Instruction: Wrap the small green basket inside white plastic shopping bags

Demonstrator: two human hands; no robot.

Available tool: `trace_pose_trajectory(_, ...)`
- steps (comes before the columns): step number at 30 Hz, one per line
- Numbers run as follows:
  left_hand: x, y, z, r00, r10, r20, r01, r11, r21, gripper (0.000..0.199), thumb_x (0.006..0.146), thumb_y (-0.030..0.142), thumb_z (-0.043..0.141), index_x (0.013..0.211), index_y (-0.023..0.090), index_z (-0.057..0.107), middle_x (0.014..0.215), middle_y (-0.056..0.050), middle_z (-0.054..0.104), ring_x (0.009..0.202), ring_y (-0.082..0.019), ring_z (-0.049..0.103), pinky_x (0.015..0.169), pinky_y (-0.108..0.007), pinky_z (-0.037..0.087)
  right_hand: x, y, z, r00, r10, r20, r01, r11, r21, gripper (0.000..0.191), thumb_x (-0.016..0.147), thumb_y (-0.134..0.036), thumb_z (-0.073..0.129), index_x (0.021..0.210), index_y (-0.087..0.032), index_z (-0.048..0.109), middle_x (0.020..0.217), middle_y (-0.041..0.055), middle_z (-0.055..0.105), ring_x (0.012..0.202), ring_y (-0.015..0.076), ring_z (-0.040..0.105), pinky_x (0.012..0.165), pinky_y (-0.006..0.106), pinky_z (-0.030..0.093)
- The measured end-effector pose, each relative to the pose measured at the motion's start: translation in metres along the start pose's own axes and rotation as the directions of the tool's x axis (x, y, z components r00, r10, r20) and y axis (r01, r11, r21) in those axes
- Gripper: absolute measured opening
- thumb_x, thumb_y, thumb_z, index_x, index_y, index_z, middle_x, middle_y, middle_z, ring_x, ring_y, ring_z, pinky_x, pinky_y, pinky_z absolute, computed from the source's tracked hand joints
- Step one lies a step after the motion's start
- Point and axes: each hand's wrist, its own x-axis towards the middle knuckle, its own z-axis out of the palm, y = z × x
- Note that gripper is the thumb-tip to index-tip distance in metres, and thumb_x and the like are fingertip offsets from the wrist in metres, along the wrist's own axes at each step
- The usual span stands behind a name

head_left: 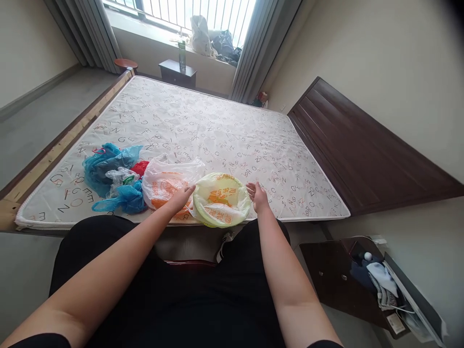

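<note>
A round yellow-green trash bin (210, 224) stands in front of me at the mattress edge, its mouth facing up. A white plastic bag with orange print (235, 193) lines it and folds over the rim. My left hand (183, 197) grips the bin's left rim, thumb uppermost; its other fingers are partly hidden. At the right rim my right hand (258, 196) is open, fingers spread, close beside the bag. To the left lie another white bag with orange print (165, 186), a bright blue bag (130, 197), a red bag (140, 167) and a teal bag (103, 169).
The bare mattress (203, 116) with printed letters stretches ahead, with a dark headboard (362, 145) on its right. A nightstand (337, 270) holding folded cloth stands at lower right. Beyond the bed, a bottle (181, 55) stands on a small cabinet (174, 72) below the window.
</note>
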Motion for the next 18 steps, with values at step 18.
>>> trace_pose_trajectory(18, -0.029, -0.045, -0.053, 0.958, -0.161, 0.236, -0.009, 0.807, 0.591, 0.026, 0.078, 0.045, 0.055, 0.065, 0.022, 0.054, 0.065, -0.005, 0.064, 0.061, -0.023, 0.060, 0.060, -0.031, 0.039, -0.063, 0.013, -0.059, 0.965, 0.254, 0.072, -0.250, 0.966, -0.061, 0.016, 0.099, -0.031, 0.054, 0.096, -0.020, 0.066, 0.107, 0.0077, 0.074, 0.080, 0.0152, 0.074, 0.066, 0.025, 0.056)
